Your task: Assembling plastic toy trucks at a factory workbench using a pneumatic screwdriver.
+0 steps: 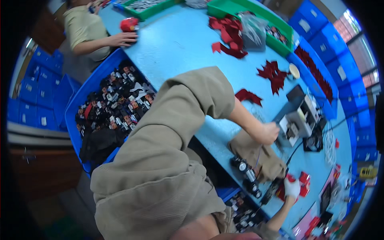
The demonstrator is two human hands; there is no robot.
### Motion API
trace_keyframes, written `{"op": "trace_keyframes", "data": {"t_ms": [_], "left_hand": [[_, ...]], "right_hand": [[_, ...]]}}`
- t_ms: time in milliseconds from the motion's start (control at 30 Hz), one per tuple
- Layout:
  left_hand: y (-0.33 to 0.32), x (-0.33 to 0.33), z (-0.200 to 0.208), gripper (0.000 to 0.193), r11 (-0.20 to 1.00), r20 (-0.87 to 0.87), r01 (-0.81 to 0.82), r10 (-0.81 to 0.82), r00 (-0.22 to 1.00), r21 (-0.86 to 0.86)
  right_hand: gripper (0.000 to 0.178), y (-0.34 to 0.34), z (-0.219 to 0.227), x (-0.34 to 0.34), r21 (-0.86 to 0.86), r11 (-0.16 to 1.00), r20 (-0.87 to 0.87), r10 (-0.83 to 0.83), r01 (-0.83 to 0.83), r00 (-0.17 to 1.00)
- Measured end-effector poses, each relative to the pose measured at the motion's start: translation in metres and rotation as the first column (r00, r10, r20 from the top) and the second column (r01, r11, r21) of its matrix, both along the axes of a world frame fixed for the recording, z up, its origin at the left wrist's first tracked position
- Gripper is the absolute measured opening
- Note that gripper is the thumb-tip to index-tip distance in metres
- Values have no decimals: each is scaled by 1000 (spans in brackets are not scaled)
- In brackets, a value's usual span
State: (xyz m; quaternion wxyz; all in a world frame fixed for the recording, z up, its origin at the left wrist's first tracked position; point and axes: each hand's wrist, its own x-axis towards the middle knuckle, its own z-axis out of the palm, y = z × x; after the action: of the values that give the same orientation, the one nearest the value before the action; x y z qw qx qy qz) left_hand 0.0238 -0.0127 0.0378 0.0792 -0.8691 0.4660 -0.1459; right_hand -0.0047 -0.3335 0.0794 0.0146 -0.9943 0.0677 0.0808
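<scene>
My left arm, in a khaki sleeve, reaches across the blue table. My bare left hand (269,134) is closed beside a small grey box-shaped device (289,127); anything between its fingers is too small to make out. Below that hand lies a bunched brown cloth (256,154), with a thin wire over it. Black parts with silver cylinders (249,175) lie along the near table edge. My right hand (292,188), in a white glove, is curled among red plastic pieces (305,184). A black cord (295,152) runs down close to the glove; what the fingers hold is hidden.
A blue bin (74,132) of small black and orange parts stands left. Dark red ribbon-like pieces (274,76) and a green tray (216,10) lie farther back. A co-worker's hand (123,39) touches a red object (129,25). White cable (330,146) lies coiled right.
</scene>
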Motion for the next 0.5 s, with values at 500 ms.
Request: {"op": "trace_keyframes", "data": {"t_ms": [500], "left_hand": [[45, -22, 51, 14, 808, 174, 211, -137, 975, -550]], "right_hand": [[74, 7, 51, -11, 367, 930, 582, -218, -14, 783]]}}
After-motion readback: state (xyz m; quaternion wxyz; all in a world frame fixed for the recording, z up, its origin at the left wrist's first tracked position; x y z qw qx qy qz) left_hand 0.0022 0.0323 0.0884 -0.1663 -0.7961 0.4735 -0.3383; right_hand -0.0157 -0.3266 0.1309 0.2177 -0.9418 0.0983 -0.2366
